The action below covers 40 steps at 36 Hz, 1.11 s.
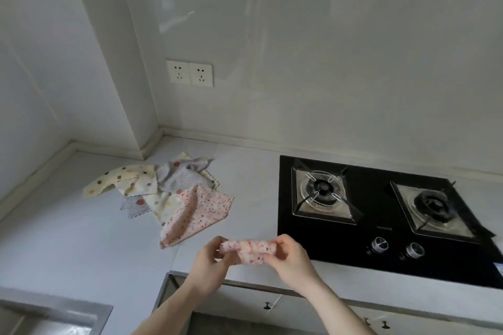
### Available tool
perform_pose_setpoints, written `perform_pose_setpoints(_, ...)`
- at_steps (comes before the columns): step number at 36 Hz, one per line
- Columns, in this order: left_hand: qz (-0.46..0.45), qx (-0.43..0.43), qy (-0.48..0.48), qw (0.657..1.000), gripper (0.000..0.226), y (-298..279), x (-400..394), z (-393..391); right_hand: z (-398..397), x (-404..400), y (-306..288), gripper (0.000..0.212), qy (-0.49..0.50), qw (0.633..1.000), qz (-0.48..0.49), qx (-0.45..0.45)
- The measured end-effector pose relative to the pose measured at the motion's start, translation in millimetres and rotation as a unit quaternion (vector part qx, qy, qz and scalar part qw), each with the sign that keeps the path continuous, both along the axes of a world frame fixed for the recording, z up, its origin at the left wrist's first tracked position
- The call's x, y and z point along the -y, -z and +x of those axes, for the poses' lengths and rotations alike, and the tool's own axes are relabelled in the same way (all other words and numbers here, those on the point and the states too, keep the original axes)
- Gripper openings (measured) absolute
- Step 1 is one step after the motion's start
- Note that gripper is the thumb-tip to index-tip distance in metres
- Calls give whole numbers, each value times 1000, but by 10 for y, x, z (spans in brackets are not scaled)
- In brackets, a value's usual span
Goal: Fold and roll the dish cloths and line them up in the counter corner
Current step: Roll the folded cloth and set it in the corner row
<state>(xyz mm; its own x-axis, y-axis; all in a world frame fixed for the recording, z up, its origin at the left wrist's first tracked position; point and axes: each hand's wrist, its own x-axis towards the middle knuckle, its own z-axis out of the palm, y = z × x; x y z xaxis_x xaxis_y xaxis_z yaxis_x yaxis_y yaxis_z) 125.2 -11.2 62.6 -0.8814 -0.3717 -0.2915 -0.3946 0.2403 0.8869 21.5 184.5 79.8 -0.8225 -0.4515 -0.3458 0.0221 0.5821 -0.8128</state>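
Note:
I hold a pink dotted dish cloth [249,250], bunched into a rough roll, just above the counter's front edge. My left hand [209,261] grips its left end and my right hand [289,257] grips its right end. Behind it on the white counter [81,239] lies a loose pile of cloths: a pink dotted cloth [197,212] spread out in front, a grey dotted cloth [181,174] behind it, and a cream cloth with large dots [122,179] to the left. The counter corner [160,133] lies beyond the pile against the wall.
A black two-burner gas hob [381,215] fills the counter's right side, its knobs [396,247] near my right hand. A double wall socket [190,73] sits above the corner. A sink edge [54,307] shows at the lower left, cabinet fronts [266,304] below the counter.

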Motion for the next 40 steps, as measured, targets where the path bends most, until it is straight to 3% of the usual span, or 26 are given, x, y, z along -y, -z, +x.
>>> perform_pose_setpoints(7,21,-25,74,997,27,-824,-218,143,473,-425,-647,19,102,990,-89,43)
perform_pose_setpoints(16,-9,-62,186,981,41,-1280,-762,-466,366,-1096,-1193,16,188,977,-103,-5)
perform_pose_setpoints(19,-4,-67,219,973,35,-1439,-1074,-668,317,-1408,-1306,17,222,968,-115,-17)
perform_pose_setpoints(28,-50,-88,300,949,22,-1625,-2217,-1240,136,-2521,-1412,16,321,934,-149,-39)
perform_pose_setpoints(40,-31,-65,325,943,22,-1635,-4540,-1802,-104,-4788,-1462,21,399,909,-115,-42)
